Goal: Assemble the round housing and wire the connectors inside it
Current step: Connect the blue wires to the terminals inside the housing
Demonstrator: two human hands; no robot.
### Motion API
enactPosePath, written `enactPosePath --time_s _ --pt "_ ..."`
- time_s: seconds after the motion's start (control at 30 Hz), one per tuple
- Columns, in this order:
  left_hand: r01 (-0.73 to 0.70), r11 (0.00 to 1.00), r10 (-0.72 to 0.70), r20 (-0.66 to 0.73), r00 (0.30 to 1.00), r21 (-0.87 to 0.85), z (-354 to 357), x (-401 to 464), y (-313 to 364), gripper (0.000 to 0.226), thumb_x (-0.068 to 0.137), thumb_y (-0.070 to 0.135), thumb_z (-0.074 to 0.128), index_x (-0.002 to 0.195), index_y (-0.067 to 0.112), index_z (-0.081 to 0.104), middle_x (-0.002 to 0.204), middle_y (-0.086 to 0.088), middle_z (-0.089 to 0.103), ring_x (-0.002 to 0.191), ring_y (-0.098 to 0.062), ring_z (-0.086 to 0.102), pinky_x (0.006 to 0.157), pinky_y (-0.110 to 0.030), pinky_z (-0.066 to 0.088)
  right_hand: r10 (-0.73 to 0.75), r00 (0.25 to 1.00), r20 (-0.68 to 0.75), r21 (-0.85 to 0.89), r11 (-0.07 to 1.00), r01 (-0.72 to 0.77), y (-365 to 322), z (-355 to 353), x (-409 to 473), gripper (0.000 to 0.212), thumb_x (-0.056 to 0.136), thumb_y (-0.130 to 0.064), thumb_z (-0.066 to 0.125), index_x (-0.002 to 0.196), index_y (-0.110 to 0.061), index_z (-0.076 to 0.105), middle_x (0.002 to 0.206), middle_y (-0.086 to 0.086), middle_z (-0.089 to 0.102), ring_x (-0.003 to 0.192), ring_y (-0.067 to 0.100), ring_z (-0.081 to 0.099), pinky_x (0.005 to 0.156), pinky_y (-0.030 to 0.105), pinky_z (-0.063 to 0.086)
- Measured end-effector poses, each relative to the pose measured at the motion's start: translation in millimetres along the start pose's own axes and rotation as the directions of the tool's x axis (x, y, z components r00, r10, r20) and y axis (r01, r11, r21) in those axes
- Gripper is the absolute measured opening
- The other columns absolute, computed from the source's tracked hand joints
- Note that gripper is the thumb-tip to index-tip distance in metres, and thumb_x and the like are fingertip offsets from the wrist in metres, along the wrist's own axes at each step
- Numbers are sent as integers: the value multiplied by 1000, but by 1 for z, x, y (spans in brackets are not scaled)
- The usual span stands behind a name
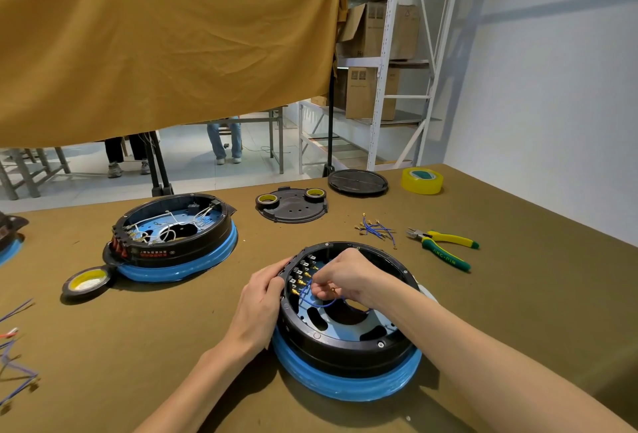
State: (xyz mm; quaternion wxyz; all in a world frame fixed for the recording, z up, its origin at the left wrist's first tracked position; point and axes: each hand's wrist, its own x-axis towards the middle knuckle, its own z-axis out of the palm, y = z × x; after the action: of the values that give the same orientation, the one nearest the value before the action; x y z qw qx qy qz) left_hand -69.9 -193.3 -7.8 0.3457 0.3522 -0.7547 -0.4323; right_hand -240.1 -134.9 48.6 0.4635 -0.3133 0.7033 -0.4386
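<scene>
an olive-brown cloth-covered bench (172, 346) runs to a white wall on the right, with shelving behind and an ochre cloth (155, 35) hanging above. the round housing (348, 325) sits near the front edge on a blue ring. the left hand (262, 301) curls its fingers over the housing's left rim; the right hand (348, 277) pinches a blue wire (319, 301) inside. pliers (443, 246) lie apart to the right.

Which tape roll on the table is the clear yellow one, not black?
The tape roll at the far right, beside the round black lid. It is translucent yellow; the other three are black-edged.
</scene>
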Motion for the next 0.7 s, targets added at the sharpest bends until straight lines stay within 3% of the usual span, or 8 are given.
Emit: enactPosePath --time_s 0.1,0.23,0.43,0.53,0.63,0.7 --pt "1 998 3 53 999 -66 -4 7 6 63 89 41 35 144 17 55 141 1 60 133 -12 52 114 -47 42 32 999 15 19 999 -32 0 -2 -2 20 96 10 59 112 21 62 82 23 65 60 23 65 54 26 57" --pt "40 990 -18 159 987 -136 -4 17 16 75 83 37 37 154 11 40 156 -3 48 142 -14 44 121 -45 34 46 998 -33 42 998 -44 -2 -7 -3 22 97 10 55 117 20 57 84 24 65 63 25 66 58 30 60" --pt "13 992 6 147 989 -123 0 23 11 68 83 33 40 148 16 51 148 -2 56 138 -17 49 117 -50 38 55 997 -54 178 983 -45 -8 -4 -1 25 97 16 48 121 24 52 82 25 62 62 24 64 52 28 60" --pt "-2 992 18 125 992 -123 2 25 9 66 84 33 38 146 15 53 144 -2 58 136 -16 51 117 -49 39 63 997 -46 255 966 -49 -10 -3 -1 33 96 20 46 128 22 46 96 32 61 67 27 65 49 27 58" --pt "-8 991 24 123 992 -131 3 24 8 65 86 34 38 146 15 53 144 -1 59 135 -15 53 116 -49 41 89 996 12 301 949 -89 -8 -8 -6 31 96 18 48 127 19 50 100 31 62 74 28 68 54 26 59" --pt "-16 991 33 123 992 -136 4 23 7 64 87 36 37 146 16 53 143 1 60 133 -12 53 115 -47 42 89 994 71 232 967 -103 -11 -14 -13 26 98 12 49 124 18 54 98 29 64 77 29 69 62 30 62"
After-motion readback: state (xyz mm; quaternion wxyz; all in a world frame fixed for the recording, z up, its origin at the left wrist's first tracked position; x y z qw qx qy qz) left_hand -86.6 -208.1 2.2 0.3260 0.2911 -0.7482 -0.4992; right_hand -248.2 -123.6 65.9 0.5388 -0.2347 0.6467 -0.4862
